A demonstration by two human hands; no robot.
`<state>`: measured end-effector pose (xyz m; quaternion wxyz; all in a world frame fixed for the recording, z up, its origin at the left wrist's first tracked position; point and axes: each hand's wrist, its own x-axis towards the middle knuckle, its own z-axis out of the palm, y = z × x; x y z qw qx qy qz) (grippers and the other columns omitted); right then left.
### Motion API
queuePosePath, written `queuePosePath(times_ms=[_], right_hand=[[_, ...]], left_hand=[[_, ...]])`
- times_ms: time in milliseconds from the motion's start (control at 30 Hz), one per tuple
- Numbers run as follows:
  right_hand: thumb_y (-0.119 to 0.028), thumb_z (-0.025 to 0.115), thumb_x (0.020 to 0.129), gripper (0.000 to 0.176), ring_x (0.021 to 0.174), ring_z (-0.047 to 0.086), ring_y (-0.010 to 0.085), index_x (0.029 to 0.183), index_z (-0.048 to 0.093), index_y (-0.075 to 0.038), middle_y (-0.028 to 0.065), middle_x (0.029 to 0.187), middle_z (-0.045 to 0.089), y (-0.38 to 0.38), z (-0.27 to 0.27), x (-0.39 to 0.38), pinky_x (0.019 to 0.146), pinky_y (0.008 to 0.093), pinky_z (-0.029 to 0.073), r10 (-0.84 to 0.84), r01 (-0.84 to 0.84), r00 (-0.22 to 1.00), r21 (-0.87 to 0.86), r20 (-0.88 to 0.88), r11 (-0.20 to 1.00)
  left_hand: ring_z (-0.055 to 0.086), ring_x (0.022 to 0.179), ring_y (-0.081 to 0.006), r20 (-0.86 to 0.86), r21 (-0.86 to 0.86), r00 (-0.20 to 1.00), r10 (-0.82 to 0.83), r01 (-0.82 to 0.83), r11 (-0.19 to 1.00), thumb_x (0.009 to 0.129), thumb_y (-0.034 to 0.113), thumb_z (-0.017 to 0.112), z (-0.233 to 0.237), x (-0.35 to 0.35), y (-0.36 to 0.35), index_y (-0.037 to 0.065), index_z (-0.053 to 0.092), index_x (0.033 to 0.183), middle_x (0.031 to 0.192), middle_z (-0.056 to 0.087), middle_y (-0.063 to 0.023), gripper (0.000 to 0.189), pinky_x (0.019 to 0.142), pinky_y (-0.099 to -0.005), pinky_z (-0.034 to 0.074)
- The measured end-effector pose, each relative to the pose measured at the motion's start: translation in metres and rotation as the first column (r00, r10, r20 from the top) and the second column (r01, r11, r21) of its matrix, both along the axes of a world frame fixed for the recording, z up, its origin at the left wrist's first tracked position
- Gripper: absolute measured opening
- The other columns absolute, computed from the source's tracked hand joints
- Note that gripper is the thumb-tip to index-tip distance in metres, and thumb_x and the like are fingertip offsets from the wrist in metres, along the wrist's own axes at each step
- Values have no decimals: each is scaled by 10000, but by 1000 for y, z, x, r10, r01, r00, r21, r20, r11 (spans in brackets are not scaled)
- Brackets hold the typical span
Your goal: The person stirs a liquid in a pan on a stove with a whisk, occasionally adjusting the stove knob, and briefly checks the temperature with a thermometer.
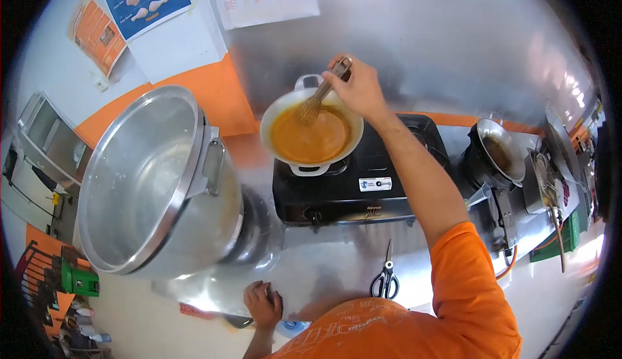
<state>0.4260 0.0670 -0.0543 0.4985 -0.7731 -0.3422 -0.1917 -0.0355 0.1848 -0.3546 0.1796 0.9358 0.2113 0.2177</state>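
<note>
My right hand (358, 87) is closed around the handle of a wire whisk (311, 109). The whisk's wires dip at a slant into an orange-brown sauce (308, 138) inside a two-handled wok (267, 123). Under the wok is the left burner of a black gas stove (379, 213). Low in the view, by the front edge of the steel counter (337, 255), is my left hand (262, 306). Its fingers are curled, with something dark beside them; whether they grip anything is hidden. Black-handled scissors (385, 281) lie on the counter between my left hand and right arm.
A large, deep metal pot (155, 184) rises on the left, close to the wok. Right of the stove sits another pan (500, 152) with dark liquid, beside a metal container (536, 184) of utensils. A steel wall (402, 48) stands behind the stove.
</note>
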Motion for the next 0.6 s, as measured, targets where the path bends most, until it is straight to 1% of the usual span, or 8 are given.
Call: queuePosePath(times_ms=[33, 133, 233, 333, 433, 533, 600], right_hand=[[-208, 728, 828, 238, 715, 677, 222, 973, 637, -42, 123, 790, 689, -4, 4, 0, 685, 356, 524, -9, 10, 1000, -22, 13, 1000], [-210, 722, 839, 227, 690, 653, 204, 974, 635, -50, 107, 772, 672, -14, 14, 5, 664, 344, 513, -19, 18, 998, 8, 60, 1000], [-214, 722, 843, 223, 665, 624, 171, 971, 633, -54, 74, 748, 656, -23, 23, 13, 637, 319, 499, -8, 6, 997, 36, 77, 999], [-218, 726, 843, 224, 662, 607, 145, 969, 631, -58, 48, 735, 647, -31, 37, 10, 627, 295, 487, 13, -19, 997, 72, 77, 997], [-228, 740, 835, 240, 636, 613, 135, 974, 633, -64, 36, 708, 644, -37, 46, 11, 614, 286, 489, -19, 2, 986, 101, 164, 995], [-248, 753, 826, 259, 597, 615, 128, 976, 636, -72, 35, 680, 639, -41, 56, 5, 602, 289, 495, -21, 3, 993, 156, 115, 988], [-267, 757, 823, 273, 575, 616, 126, 976, 638, -75, 32, 669, 639, -43, 61, 3, 595, 292, 498, -18, -7, 990, 171, 143, 985]], left_hand=[[475, 1129, -411, 8, 11, 1000, 3, -3, 1000, 793, 164, 629, -1, -1, -1, 51, 563, 1102, 1175, 527, -197, 335, 981, -522, 345], [470, 1139, -408, 15, 4, 1000, 7, -7, 1000, 793, 159, 634, -1, 0, -1, 48, 566, 1106, 1185, 523, -195, 338, 988, -521, 340], [477, 1135, -406, -15, -17, 1000, 25, -25, 1000, 795, 156, 637, 4, 1, -3, 48, 570, 1106, 1189, 524, -195, 336, 984, -516, 348], [489, 1124, -405, -1, 5, 1000, 8, -8, 1000, 798, 157, 639, 6, 1, -2, 53, 565, 1112, 1191, 522, -196, 340, 955, -521, 372], [498, 1109, -407, 18, 0, 1000, 4, -4, 1000, 802, 149, 640, 8, 1, -2, 53, 560, 1118, 1186, 518, -204, 340, 924, -521, 396], [499, 1103, -411, 3, -17, 1000, -7, 7, 1000, 807, 139, 639, 12, 2, -1, 46, 554, 1120, 1181, 509, -211, 337, 914, -519, 405], [475, 1120, -416, 9, -50, 1000, 11, -11, 999, 777, 149, 640, 5, 2, -1, 42, 565, 1112, 1179, 508, -204, 359, 955, -535, 374]])
